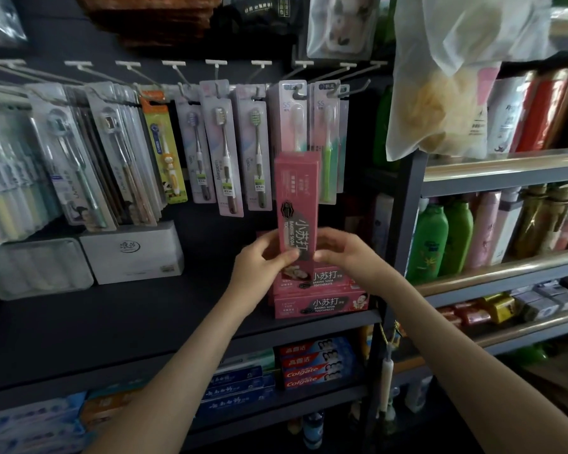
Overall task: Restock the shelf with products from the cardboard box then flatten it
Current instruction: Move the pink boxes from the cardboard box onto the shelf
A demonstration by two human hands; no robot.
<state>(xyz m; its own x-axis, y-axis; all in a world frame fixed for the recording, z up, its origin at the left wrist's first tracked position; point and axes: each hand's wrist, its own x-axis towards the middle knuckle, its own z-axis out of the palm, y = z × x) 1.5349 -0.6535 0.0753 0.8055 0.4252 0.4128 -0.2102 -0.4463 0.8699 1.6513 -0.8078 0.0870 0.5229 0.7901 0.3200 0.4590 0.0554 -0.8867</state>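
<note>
- The left hand (263, 261) and right hand (343, 253) pinch an upright pink cardboard toothpaste carton (297, 198) just above a stack of matching pink cartons (322, 298) on the dark metal shelf (145, 319).
- Restocking seems underway, and this carton is not yet placed.
- The cardboard box is out of view, so flattening probably remains.

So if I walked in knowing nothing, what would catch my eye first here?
Most likely the pink toothpaste box, held upright in the middle by the left hand and right hand at its lower end. Right beneath it, matching pink boxes lie stacked on the dark shelf. Behind, a row of packaged toothbrushes hangs, and green bottles stand off to the right.
</note>
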